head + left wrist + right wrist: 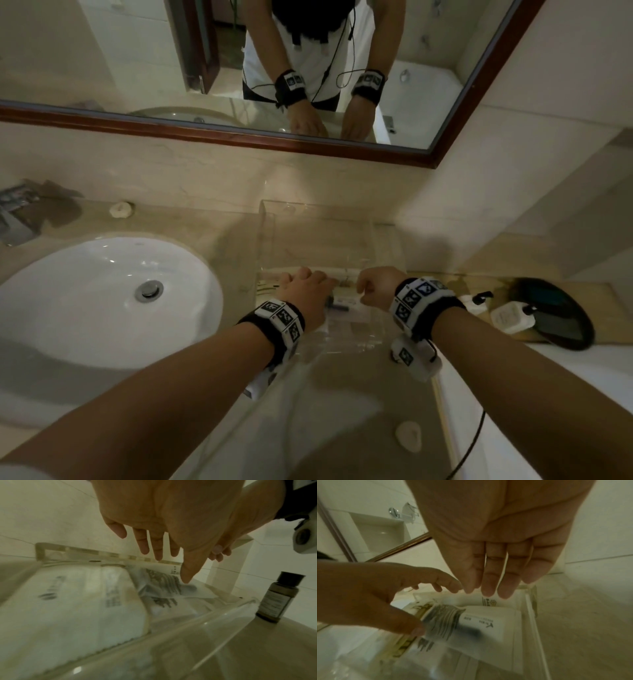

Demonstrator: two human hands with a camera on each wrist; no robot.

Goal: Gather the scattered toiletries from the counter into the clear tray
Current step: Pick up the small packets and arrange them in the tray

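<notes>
Bare forearms, black wristbands with white square-marker tiles, a white camera pod under the right wrist, what looks like a thin black cable trailing.

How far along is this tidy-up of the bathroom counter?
Several white sachets already lie in the clear tray. The left hand and right hand hover open above them, the left thumb touching one. A dark-capped bottle stands outside.
</notes>
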